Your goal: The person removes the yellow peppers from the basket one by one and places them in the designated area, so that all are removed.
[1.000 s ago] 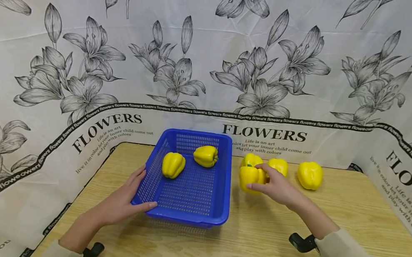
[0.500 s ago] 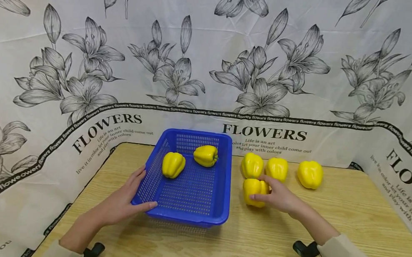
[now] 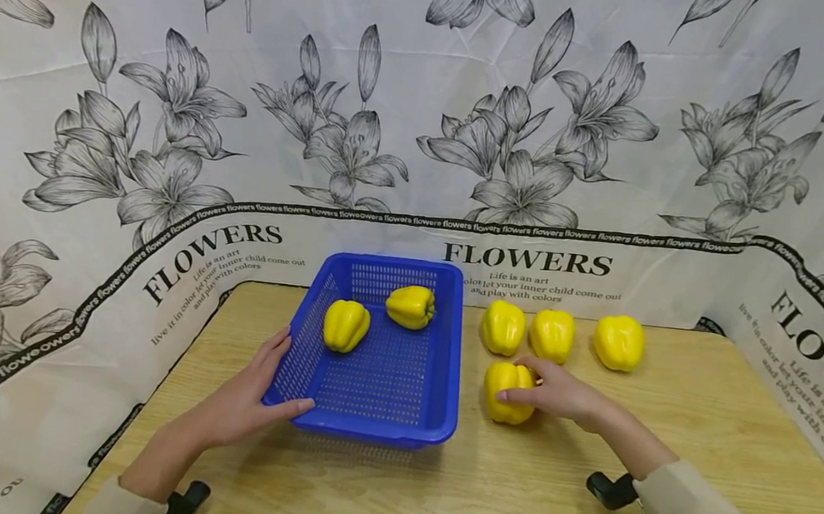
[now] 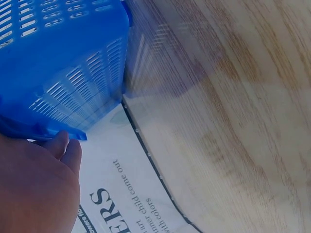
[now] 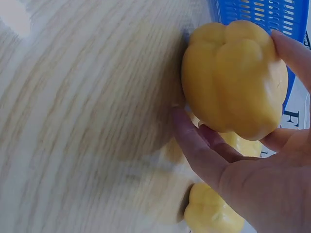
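My right hand (image 3: 558,391) holds a yellow bell pepper (image 3: 507,393) between thumb and fingers, just right of the blue plastic basket (image 3: 430,441). In the right wrist view, this bell pepper (image 5: 233,80) sits at or very near the tabletop, its lobed end towards the camera. At the basket's near left corner, my left hand (image 3: 238,406) grips the rim, thumb along the front edge and fingers on the left side. The left wrist view shows those fingers (image 4: 72,154) at the rim. Inside the basket lie two yellow bell peppers, one left (image 3: 346,325) and one farther back (image 3: 410,306).
Three more yellow bell peppers stand along the back of the wooden table (image 3: 700,455): one near the basket (image 3: 502,328), one beside it (image 3: 551,335) and one farther right (image 3: 618,342). A flower-printed cloth (image 3: 392,163) hangs behind and at both sides.
My right hand has brought its bell pepper nearer to me and slightly right, away from the back row, and lowered it. My left hand stays on the basket, which has not moved.
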{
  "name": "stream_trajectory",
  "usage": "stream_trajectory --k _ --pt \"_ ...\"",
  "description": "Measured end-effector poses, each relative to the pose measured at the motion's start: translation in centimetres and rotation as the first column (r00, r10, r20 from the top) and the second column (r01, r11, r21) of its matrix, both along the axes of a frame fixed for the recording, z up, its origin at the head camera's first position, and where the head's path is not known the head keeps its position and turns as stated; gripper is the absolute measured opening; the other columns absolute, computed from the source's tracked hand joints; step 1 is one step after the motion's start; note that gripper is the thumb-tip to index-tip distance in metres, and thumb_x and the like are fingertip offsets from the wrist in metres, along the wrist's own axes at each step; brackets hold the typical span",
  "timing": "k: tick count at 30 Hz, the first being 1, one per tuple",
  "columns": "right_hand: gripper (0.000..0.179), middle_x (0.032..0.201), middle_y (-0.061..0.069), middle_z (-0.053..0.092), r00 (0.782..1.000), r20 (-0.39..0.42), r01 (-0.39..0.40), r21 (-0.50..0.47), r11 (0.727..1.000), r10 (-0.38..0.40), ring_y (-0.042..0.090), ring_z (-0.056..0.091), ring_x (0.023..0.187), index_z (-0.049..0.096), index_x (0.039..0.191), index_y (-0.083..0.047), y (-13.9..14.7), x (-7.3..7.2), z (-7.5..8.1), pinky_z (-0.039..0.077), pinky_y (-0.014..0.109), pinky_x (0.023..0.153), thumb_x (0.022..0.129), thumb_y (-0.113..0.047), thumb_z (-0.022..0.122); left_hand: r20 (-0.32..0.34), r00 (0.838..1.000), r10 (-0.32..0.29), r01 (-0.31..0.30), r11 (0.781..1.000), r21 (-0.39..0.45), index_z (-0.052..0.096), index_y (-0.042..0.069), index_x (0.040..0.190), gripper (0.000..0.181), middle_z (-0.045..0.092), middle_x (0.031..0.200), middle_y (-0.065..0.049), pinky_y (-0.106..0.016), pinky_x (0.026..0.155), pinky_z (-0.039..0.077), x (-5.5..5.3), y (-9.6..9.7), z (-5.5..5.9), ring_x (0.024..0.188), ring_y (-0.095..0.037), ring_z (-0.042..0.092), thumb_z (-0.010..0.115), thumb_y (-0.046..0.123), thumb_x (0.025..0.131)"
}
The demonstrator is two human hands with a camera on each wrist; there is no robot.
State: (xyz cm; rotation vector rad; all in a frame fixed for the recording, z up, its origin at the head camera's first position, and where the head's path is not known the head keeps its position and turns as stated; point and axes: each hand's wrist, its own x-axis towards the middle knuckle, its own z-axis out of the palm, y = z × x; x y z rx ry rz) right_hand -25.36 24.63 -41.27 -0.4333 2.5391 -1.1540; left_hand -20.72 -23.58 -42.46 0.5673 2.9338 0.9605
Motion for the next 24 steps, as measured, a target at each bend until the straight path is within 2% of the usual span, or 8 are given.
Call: stream_trajectory --k 10,18,24 --pt "0.057 0.110 0.011 0.060 0.996 0.068 0.066 -0.046 0.997 -0.063 0.024 0.055 0.098 0.053 0.130 -0.001 -0.43 0.17 -0.44 0.049 0.038 0.080 0.092 -0.036 0.077 0.002 1.000 0.001 -0.001 1.000 0.005 0.008 0.014 0.166 0.109 0.002 0.172 -0.007 -0.066 0.114 0.032 -0.06 0.02 -0.02 0.151 -0.042 0.025 0.067 0.065 0.090" --pt "0.063 0.120 0.015 0.060 0.997 0.037 0.065 -0.016 0.998 -0.064 0.028 0.056 0.107 0.054 0.135 -0.003 -0.16 0.00 -0.47 0.050 0.038 0.084 0.091 -0.042 0.077 0.013 1.000 0.004 -0.004 1.000 0.004 0.007 0.015 0.166 0.108 0.002 0.172 -0.007 -0.066 0.113 0.033 -0.03 0.05 0.02 0.151 -0.043 0.026 0.067 0.064 0.091" --pt "0.067 0.136 0.027 0.051 0.997 0.027 0.068 0.013 0.998 -0.069 0.036 0.055 0.117 0.052 0.139 -0.004 0.24 0.23 -0.02 0.054 0.040 0.086 0.091 -0.044 0.077 0.017 1.000 0.007 -0.007 1.000 -0.001 0.006 0.014 0.166 0.110 0.001 0.172 -0.006 -0.066 0.114 0.031 0.00 0.06 0.14 0.152 -0.043 0.024 0.065 0.067 0.090"
